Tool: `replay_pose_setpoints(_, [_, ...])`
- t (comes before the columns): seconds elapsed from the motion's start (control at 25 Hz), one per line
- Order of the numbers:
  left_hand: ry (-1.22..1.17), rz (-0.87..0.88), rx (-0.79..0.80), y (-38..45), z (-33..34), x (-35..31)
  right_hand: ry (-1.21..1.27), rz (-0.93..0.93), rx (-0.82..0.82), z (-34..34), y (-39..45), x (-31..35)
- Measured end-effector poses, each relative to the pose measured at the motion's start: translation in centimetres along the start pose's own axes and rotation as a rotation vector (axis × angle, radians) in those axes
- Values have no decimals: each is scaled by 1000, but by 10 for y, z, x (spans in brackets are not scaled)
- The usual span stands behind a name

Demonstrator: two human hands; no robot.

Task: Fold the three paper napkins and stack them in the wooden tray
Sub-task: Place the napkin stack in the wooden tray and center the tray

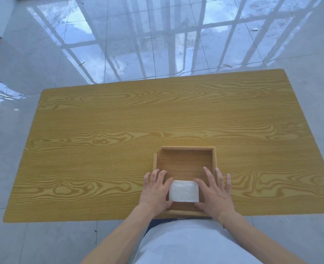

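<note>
A square wooden tray sits on the table near its front edge. Inside it, in the near half, lies a white folded napkin stack; how many napkins it holds I cannot tell. My left hand rests flat on the tray's left side, thumb and forefinger touching the stack's left edge. My right hand lies flat on the right side, thumb and forefinger against the stack's right edge. Fingers of both hands are spread. No other napkin shows on the table.
The wooden table stretches wide to the left, right and far side of the tray. A glossy tiled floor surrounds it. My light shirt fills the bottom of the view.
</note>
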State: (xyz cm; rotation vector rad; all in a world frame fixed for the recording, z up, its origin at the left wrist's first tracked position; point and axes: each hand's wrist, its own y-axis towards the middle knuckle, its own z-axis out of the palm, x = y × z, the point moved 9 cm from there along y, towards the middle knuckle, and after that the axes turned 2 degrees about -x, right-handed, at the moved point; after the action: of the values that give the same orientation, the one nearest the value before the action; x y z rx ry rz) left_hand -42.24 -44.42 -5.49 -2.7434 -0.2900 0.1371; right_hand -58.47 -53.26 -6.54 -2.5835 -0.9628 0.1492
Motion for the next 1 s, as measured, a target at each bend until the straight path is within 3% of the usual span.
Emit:
replay_pose_setpoints(0.76, [-21, 18, 8, 0, 2, -3, -17, -3, 29, 2, -1, -3])
replay_pose_setpoints(1.0, [-48, 35, -12, 1, -1, -3, 109, -2, 34, -1, -2, -4])
